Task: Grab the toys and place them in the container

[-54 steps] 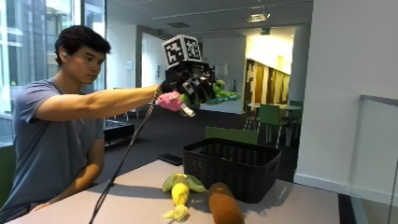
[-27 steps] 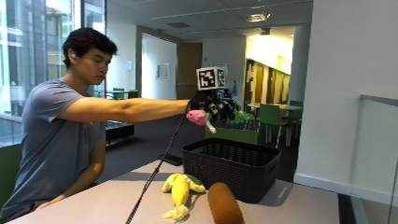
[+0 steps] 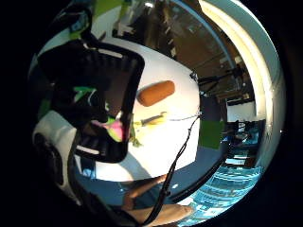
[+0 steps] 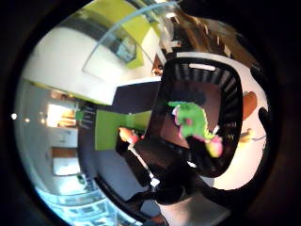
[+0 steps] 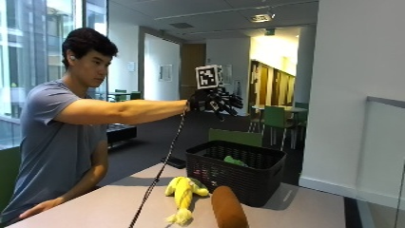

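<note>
— What am I looking at right now, and how many of each?

— I'm counting one black basket sitting on the worktop, directly below the grip. One green plush toy is lying inside it. Two more toys are lying on the worktop outside the basket, below the grip and nearer the person: one yellow plush and one brown cylinder-shaped toy, side by side.

— And the grip?

— It's hovering high over the basket at the end of the outstretched right arm. The gloved fingers are spreading out straight, and I'm seeing nothing held in them.

— Do the palm views add anything?

— Yes. The thumb-side view is looking straight down into the basket and showing the green toy with pink parts, which the outside view mostly hides behind the basket wall. The little-finger-side view is showing the brown toy and the yellow one on the white worktop beside the basket. The person's bare hand is resting on the worktop, only clear from outside.
</note>
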`<state>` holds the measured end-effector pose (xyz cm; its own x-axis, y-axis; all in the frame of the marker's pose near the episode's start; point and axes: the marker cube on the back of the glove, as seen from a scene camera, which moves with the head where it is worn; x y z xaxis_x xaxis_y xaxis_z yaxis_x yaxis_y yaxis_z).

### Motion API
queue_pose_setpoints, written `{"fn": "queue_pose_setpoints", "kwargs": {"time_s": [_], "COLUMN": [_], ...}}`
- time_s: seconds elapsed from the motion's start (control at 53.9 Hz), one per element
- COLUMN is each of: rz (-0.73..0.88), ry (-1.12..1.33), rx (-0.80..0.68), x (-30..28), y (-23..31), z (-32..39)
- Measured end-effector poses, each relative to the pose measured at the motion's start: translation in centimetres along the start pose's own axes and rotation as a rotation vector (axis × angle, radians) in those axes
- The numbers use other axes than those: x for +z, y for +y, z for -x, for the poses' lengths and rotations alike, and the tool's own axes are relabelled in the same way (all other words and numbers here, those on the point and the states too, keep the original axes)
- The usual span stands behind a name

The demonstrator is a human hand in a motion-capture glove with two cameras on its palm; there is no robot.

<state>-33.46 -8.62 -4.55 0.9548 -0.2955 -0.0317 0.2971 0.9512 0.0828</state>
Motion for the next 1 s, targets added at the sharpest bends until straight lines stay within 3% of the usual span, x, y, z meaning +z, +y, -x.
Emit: {"fn": "queue_pose_setpoints", "kwargs": {"time_s": [0.056, 0.575, 1.001], "rz": [-0.003, 0.022, 0.234], "ry": [0.019, 0.054, 0.08], "rx": [0.101, 0.143, 0.195], "x": [-0.5, 2.5, 13.2], "y": [0.0, 6.7, 12.6], "z": [-0.4, -13.3, -19.8]}}
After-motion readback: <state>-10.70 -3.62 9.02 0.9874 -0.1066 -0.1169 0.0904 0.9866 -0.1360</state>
